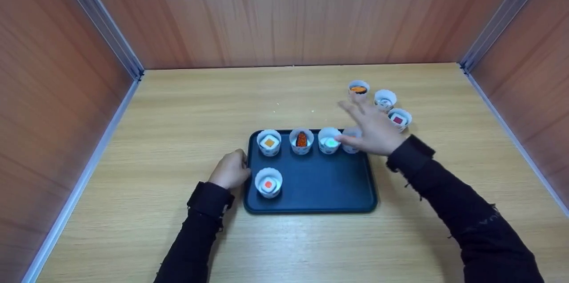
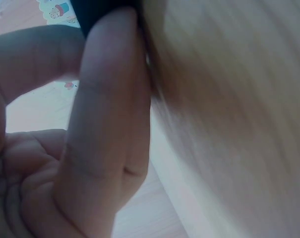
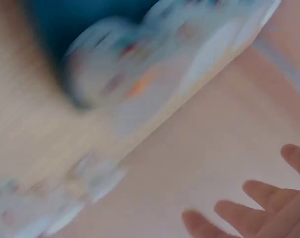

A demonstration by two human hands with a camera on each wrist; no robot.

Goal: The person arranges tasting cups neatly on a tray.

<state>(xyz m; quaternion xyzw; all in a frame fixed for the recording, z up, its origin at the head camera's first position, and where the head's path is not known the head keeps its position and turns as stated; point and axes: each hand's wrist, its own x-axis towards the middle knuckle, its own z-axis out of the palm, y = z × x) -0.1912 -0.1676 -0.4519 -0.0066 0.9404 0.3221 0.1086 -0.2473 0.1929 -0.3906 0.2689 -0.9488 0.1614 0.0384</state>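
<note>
My left hand (image 1: 230,170) pinches the left edge of a dark blue tray (image 1: 320,181); in the left wrist view, thumb and finger meet on that dark rim (image 2: 102,14). Along the tray's back stand paper cups with small pieces inside: a white-and-orange one (image 1: 269,142), a reddish-brown one (image 1: 301,141), a green one (image 1: 329,141), and a cup at the corner (image 1: 351,146) partly covered by my right hand. A cup with a white-and-red piece (image 1: 268,183) stands front left. My right hand (image 1: 373,127) hovers with spread fingers, holding nothing.
Right of the tray's back corner, three more cups stand on the wooden table: one with an orange-and-dark piece (image 1: 358,88), one with a pale inside (image 1: 385,100), one with a dark red square (image 1: 400,118). Wooden panels (image 1: 293,16) enclose the table's back and sides.
</note>
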